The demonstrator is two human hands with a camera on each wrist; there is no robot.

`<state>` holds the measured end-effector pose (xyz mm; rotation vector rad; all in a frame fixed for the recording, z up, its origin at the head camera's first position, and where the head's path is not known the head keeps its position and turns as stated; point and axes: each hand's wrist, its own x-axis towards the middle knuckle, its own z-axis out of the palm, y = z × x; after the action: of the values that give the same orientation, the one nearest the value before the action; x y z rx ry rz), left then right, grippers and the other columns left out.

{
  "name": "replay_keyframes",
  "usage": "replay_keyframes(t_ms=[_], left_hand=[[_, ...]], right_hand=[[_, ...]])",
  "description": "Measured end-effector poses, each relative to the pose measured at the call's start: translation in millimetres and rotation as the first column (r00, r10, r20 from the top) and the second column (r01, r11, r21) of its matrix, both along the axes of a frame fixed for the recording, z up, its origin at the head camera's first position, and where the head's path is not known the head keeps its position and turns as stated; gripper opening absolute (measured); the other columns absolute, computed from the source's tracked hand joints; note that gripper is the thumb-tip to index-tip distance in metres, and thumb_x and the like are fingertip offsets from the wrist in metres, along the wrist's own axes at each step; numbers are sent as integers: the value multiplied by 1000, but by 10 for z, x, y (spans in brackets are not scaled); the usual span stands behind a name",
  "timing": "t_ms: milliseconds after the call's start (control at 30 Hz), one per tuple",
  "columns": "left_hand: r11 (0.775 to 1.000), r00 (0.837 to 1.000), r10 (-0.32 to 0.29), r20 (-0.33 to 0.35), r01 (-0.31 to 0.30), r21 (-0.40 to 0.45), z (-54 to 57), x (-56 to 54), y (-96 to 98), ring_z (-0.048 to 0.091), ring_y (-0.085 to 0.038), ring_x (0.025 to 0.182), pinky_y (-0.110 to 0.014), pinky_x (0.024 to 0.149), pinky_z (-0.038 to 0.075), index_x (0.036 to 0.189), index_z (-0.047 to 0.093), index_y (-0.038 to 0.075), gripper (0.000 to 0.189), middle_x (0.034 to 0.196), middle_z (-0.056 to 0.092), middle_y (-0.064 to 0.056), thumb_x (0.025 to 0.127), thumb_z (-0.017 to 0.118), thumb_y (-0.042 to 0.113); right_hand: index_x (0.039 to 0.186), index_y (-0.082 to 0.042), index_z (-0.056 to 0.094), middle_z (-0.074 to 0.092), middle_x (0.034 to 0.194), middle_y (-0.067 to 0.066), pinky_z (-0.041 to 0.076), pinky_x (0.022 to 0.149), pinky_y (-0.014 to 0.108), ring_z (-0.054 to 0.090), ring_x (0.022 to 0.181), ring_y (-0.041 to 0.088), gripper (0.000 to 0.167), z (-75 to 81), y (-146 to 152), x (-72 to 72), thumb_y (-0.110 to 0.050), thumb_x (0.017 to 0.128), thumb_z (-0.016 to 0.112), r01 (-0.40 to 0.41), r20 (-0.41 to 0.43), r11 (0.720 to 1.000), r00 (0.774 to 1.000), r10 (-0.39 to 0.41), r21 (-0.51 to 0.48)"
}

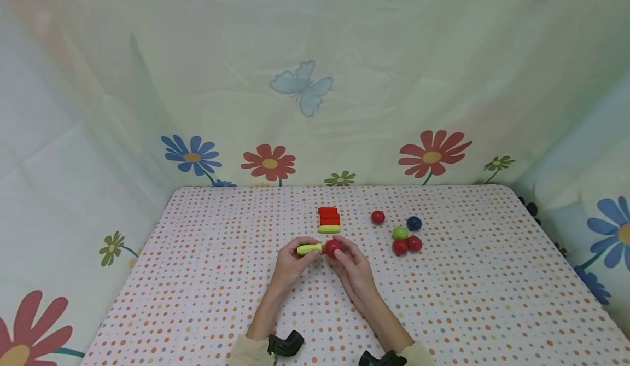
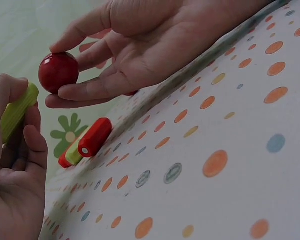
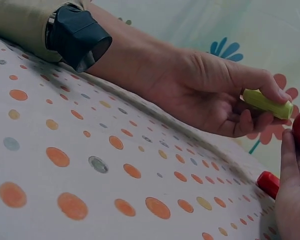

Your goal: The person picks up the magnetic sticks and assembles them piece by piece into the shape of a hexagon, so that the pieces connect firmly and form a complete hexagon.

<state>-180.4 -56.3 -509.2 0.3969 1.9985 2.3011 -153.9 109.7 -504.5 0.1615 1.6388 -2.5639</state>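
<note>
Over the near middle of the table, my left hand (image 1: 287, 266) pinches a short yellow-green ridged stick (image 1: 309, 249) between thumb and fingers. Facing it, my right hand (image 1: 355, 274) holds a glossy red ball (image 1: 332, 248) by its fingertips. The stick's end points toward the ball; in the left wrist view a gap separates the ball (image 2: 58, 72) from the stick (image 2: 20, 111). Both are held above the table. Just beyond the hands lie several similar sticks in a stack-like row, red ones (image 1: 328, 216) and a yellow-green one (image 1: 330, 228).
Right of the hands lie a blue ball (image 1: 414, 223), a green ball (image 1: 400, 233) and two red balls grouped close together, with another red ball (image 1: 378, 217) farther left. A dotted cloth covers the table (image 1: 206, 278). A flowered curtain (image 1: 364, 109) hangs behind it.
</note>
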Motion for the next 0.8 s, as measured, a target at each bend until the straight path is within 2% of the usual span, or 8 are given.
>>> replay_keyframes(t_ms=[267,667,800], left_hand=[[999,1000,11,3,-11,-47,7,-1,8,61,-2,89,-15,77,51,113,62,-5,30,110,63,-6,87,69,7],[998,1000,4,-6,-5,-66,5,4,9,60,-3,90,-15,77,51,113,64,-2,28,112,64,-8,88,70,9],[999,1000,-3,-18,2,-49,-7,-4,5,61,-3,92,-15,78,51,113,62,-5,29,112,63,-9,88,69,7]], right_hand=[[146,-3,36,42,139,11,49,99,23,59,116,9,60,9,28,-5,-15,94,61,-15,5,999,1000,15,-47],[144,-4,38,43,138,9,50,99,25,59,116,10,59,14,23,-3,-17,93,63,-7,26,1000,1000,8,-24],[144,-5,39,44,139,10,50,99,26,59,117,10,59,14,14,0,-18,93,64,-7,34,1000,999,7,-18]])
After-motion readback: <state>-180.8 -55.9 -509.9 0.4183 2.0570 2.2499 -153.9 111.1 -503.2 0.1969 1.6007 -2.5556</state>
